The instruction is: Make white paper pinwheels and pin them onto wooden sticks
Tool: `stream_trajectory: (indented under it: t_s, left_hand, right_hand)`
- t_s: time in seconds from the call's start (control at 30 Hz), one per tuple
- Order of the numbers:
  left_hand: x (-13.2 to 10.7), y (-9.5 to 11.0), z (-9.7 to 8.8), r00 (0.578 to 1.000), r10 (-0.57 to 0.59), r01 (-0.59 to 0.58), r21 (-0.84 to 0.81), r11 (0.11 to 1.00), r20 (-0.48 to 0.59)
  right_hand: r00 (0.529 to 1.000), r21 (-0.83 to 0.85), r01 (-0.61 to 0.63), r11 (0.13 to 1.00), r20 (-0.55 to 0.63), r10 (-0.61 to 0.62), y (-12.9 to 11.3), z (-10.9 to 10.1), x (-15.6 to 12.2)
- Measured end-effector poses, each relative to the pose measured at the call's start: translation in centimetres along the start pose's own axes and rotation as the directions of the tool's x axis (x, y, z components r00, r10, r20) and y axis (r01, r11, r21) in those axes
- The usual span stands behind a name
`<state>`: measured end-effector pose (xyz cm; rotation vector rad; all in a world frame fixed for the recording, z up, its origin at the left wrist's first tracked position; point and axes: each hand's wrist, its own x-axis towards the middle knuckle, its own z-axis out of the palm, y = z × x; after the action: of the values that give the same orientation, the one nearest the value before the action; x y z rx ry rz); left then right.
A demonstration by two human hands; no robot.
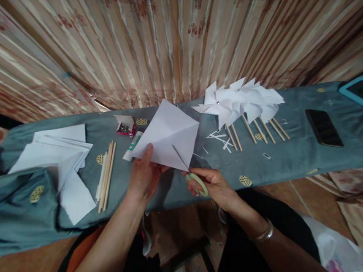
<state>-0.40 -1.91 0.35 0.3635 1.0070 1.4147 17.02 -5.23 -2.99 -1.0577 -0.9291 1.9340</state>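
Observation:
My left hand pinches the lower left edge of a white square sheet of paper, held up over the near edge of the grey-blue cloth-covered table. My right hand is closed round green-handled scissors. Their blades run up into the sheet from its bottom corner, along a diagonal crease.
A stack of white paper lies at the left, wooden sticks beside it. A box of pins and a glue tube sit behind. Finished paper pinwheels on sticks lie at the right, then a black phone and a blue-cased tablet.

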Motion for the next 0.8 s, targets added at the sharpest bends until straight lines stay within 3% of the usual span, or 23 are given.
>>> stream_trajectory:
  t_s: [0.8]
  left_hand:
    - [-0.38, -0.29, 0.22, 0.999, -0.034, 0.034, 0.01, 0.999, 0.036]
  right_hand:
    - [1.0, 0.021, -0.024, 0.999, -0.009, 0.024, 0.28, -0.44, 0.0]
